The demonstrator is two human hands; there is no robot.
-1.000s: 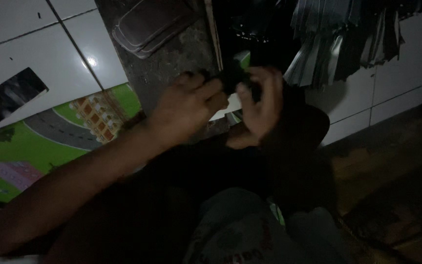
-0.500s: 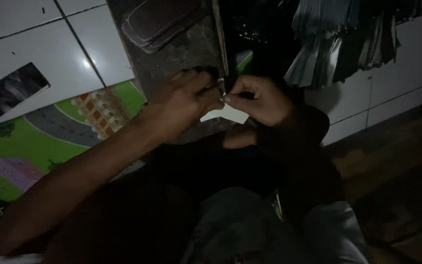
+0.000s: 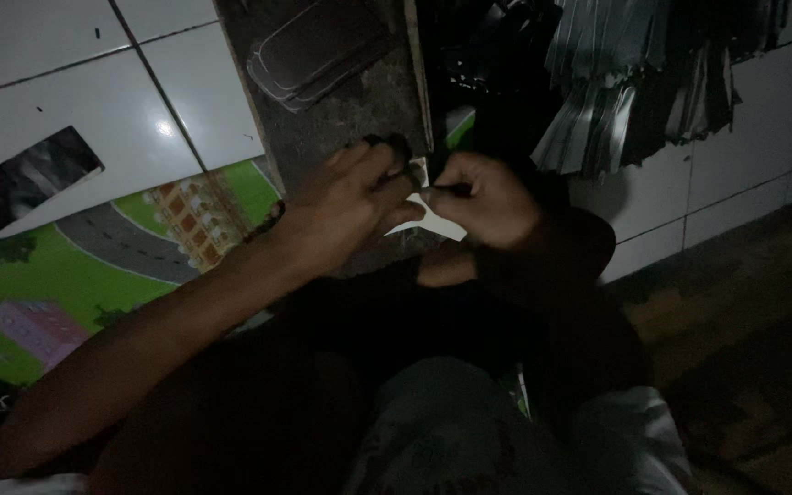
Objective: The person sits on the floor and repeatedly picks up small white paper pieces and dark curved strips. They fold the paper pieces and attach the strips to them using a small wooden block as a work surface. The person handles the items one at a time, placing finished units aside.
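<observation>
Both hands met over the dark slab.
Your left hand [image 3: 350, 206] and right hand [image 3: 483, 197] each pinched a small dark piece [image 3: 394, 147] above white paper [image 3: 433, 220].

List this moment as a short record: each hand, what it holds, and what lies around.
left hand: fingers pinch a small white piece and a small dark item, too dim to identify
right hand: fingers pinched on the same white piece, close against the left hand
surface: white tiled floor
left of hands: play mat with green grass, grey road and buildings
above hands: dark board bearing flat dark oval pieces
upper right: bundle of grey strips
light: very dim
</observation>
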